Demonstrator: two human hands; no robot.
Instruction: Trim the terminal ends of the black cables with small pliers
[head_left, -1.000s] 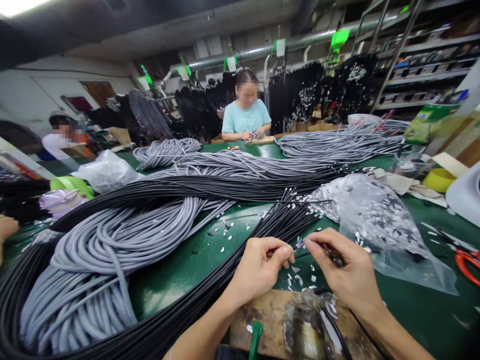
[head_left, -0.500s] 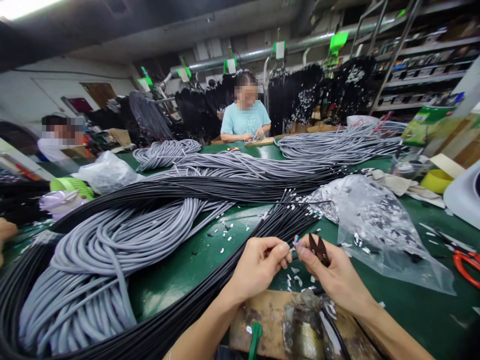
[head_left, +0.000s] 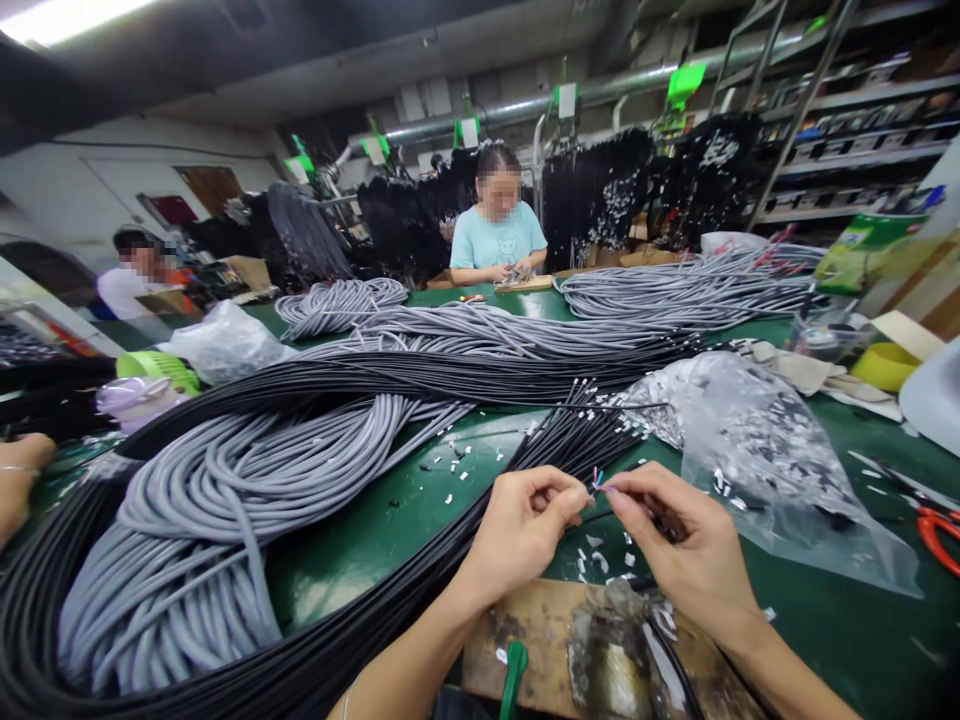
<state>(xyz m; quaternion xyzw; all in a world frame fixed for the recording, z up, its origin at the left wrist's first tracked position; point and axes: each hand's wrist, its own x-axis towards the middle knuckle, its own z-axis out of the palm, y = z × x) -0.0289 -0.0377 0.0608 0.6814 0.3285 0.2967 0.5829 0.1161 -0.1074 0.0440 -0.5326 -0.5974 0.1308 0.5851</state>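
My left hand is closed in a pinch on the end of a black cable whose thin coloured wires stick out between my hands. My right hand pinches those wire tips with thumb and forefinger, and a small dark snipping tool lies tucked in its palm. Both hands hover over the green table, just above a wooden block. The black cable bundle runs from my hands down to the left.
Thick grey cable bundles lie at left and further back. A clear plastic bag of small white pieces sits at right, orange-handled scissors at far right. A person in a light blue shirt works across the table. Another person's hand shows at the left edge.
My right hand turned, so the dark tool that stood up in view half a second ago now lies hidden in the palm. The fingers stay on the wire tips.
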